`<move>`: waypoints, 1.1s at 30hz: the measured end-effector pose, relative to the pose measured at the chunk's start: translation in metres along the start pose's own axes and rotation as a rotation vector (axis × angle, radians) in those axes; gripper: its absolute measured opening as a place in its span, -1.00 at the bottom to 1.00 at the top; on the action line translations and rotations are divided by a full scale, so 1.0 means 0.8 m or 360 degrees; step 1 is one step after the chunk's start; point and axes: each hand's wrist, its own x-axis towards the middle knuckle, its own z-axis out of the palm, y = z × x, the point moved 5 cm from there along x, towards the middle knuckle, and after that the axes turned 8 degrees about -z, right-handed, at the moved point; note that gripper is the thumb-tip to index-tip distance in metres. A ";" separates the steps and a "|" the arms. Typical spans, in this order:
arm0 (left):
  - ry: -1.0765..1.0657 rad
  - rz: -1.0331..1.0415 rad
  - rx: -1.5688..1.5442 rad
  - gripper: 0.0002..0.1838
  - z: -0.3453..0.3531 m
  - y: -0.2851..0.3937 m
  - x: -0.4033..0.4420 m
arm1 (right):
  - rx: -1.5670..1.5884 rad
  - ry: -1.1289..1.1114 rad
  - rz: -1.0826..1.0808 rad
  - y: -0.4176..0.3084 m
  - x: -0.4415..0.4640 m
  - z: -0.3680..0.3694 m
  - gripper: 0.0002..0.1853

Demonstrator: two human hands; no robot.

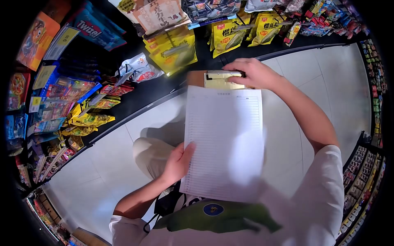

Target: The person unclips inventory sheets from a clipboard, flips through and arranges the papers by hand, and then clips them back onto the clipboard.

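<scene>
A brown clipboard [196, 78] with a shiny gold-coloured metal clip [217, 83] is held in front of my body. White sheets of paper [223, 139] printed with a ruled table cover most of it; the writing is too small to read. At the left edge, my left hand [177, 164] grips the paper with its thumb on top and its other fingers hidden beneath. My right hand [256, 74] is closed around the top right of the clipboard, its fingers over the clip. How tightly the clip holds the sheets cannot be made out.
Shelves with yellow snack bags [227, 37], a white bag [141, 69] and other packets [69, 94] run along the front and left. Price tags [61, 43] stand at the left. More stocked shelves [361, 168] line the right. A bent knee [150, 153] shows above the tiled floor [102, 164].
</scene>
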 end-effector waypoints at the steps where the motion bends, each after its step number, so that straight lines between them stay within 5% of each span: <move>1: -0.0020 -0.0024 -0.0063 -0.62 0.007 -0.002 -0.001 | -0.0054 -0.0008 -0.0031 0.001 0.002 0.000 -0.58; 14: 0.0071 0.0028 0.0083 -0.53 0.013 -0.004 0.032 | -0.0366 -0.0366 0.0056 -0.029 0.039 0.002 -0.55; 33: 0.0076 -0.0054 -0.0136 -0.55 0.031 -0.008 0.044 | -0.0554 -0.0068 -0.0264 -0.012 0.024 0.021 -0.74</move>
